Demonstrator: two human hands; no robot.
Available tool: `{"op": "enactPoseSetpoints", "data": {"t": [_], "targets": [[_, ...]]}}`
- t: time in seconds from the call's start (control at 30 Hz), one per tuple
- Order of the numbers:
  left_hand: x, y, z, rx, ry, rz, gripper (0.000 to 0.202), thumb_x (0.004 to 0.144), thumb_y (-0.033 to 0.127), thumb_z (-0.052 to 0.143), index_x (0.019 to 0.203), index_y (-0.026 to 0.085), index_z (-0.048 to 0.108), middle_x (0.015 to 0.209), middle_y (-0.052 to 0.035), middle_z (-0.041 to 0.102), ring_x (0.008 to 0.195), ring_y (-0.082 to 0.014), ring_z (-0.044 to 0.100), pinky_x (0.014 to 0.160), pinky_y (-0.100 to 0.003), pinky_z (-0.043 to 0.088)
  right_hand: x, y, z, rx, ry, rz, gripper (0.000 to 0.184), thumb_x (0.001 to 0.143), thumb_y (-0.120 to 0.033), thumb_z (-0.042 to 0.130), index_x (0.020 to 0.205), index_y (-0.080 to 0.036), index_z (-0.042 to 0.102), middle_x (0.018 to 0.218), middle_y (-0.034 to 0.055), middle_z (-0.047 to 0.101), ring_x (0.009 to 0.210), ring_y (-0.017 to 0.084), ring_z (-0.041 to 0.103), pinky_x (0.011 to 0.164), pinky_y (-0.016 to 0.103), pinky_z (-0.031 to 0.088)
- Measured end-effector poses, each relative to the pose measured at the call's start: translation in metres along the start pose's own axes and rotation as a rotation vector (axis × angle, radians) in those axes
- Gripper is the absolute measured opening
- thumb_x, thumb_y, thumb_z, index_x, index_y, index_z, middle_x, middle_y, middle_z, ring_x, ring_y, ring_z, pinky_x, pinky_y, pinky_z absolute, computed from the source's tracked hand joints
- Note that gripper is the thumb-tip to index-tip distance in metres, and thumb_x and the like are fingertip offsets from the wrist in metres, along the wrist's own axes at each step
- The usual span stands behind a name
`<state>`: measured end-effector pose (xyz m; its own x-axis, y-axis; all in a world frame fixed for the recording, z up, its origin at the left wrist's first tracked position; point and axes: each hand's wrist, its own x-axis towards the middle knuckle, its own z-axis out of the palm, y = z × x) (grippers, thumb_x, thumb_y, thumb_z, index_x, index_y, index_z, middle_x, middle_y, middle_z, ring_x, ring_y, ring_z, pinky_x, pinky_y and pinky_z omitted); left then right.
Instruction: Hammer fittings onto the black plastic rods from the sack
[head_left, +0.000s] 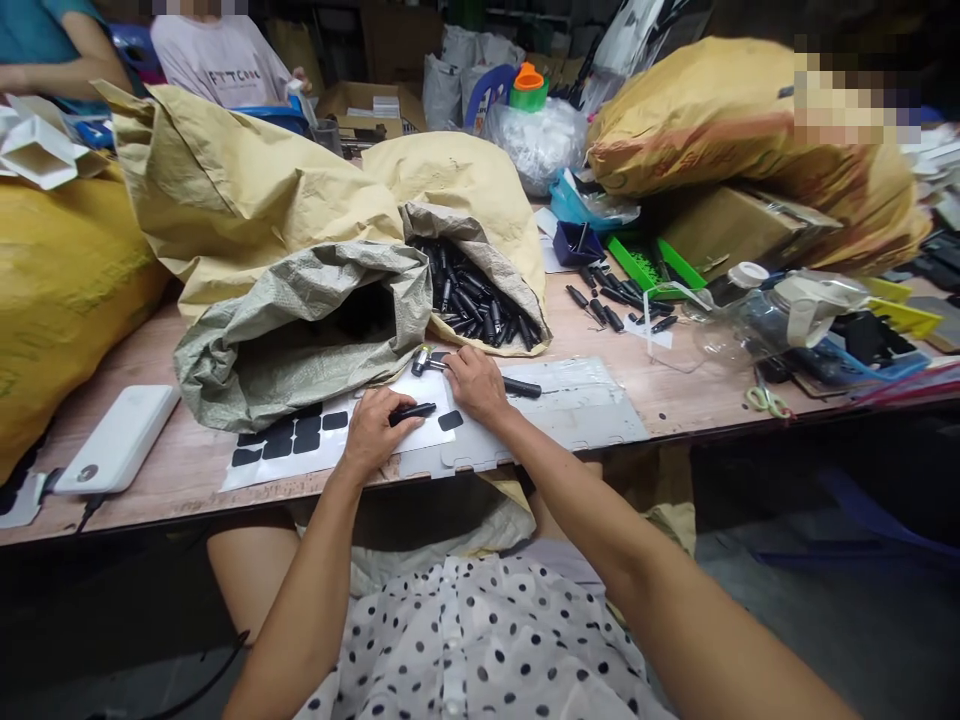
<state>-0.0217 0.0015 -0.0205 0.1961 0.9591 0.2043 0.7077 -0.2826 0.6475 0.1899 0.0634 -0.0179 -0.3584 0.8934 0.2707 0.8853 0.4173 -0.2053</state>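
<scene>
Held a short black tube (pixel 418 411) in the left hand (pixel 373 428), clamped between thumb and fingers, just over a white sheet (pixel 330 454). Gripped it toward the left end, with the right end free, probably for a firm hold with part of the surface in view. Looked smooth, slim and dark all over; too small for finer marks to be made out.

Laid the right hand (pixel 478 383) over the middle of a hammer (pixel 523 388), just beyond and right of the tube, seemingly to have the tool at hand. Could not tell whether closed round it or only resting there. Had the hammer's head to the left, its black handle to the right.

Had black patches (pixel 281 438) on the left part of the sheet and a lone patch (pixel 451 421) near its right edge. Overlapped the sheet onto a grey board (pixel 540 436), likely for a flat base on the wooden table (pixel 664 383).

Had an open sack (pixel 217 360) beyond, mouth facing near, and another sack (pixel 480 165) of black tubes to its right, perhaps for easy reach. Had loose tubes (pixel 611 317) and a green tray (pixel 684 262) farther right, and a white power bank (pixel 124 440) at the near left.
</scene>
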Motion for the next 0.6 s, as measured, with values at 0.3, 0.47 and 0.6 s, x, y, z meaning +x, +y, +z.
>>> {"op": "enactPoseSetpoints", "data": {"t": [0.3, 0.47, 0.6], "targets": [[0.003, -0.003, 0.001, -0.016, -0.004, -0.04, 0.013, 0.082, 0.035, 0.078, 0.093, 0.027, 0.079, 0.09, -0.002, 0.072, 0.092, -0.0241, 0.06, 0.085, -0.036, 0.048, -0.044, -0.007, -0.035, 0.285, 0.182, -0.043, 0.029, 0.106, -0.028, 0.046, 0.121, -0.027, 0.07, 0.101, 0.006, 0.067, 0.098, 0.021, 0.063, 0.088, 0.031, 0.053], [0.004, -0.002, 0.001, -0.036, -0.003, -0.056, 0.013, 0.082, 0.035, 0.078, 0.092, 0.027, 0.08, 0.087, -0.0015, 0.071, 0.092, -0.0236, 0.06, 0.082, -0.035, 0.048, -0.072, -0.017, -0.035, 0.356, 0.144, -0.053, 0.027, 0.105, -0.028, 0.048, 0.118, -0.027, 0.071, 0.095, 0.0048, 0.067, 0.091, 0.02, 0.066, 0.082, 0.029, 0.055], [0.003, -0.002, 0.002, -0.039, 0.005, -0.055, 0.012, 0.083, 0.036, 0.077, 0.092, 0.029, 0.08, 0.088, -0.0013, 0.071, 0.092, -0.0234, 0.059, 0.084, -0.035, 0.048, -0.075, -0.02, -0.035, 0.36, 0.146, -0.057, 0.028, 0.106, -0.028, 0.047, 0.121, -0.027, 0.071, 0.096, 0.0051, 0.067, 0.092, 0.02, 0.066, 0.084, 0.029, 0.056]]}}
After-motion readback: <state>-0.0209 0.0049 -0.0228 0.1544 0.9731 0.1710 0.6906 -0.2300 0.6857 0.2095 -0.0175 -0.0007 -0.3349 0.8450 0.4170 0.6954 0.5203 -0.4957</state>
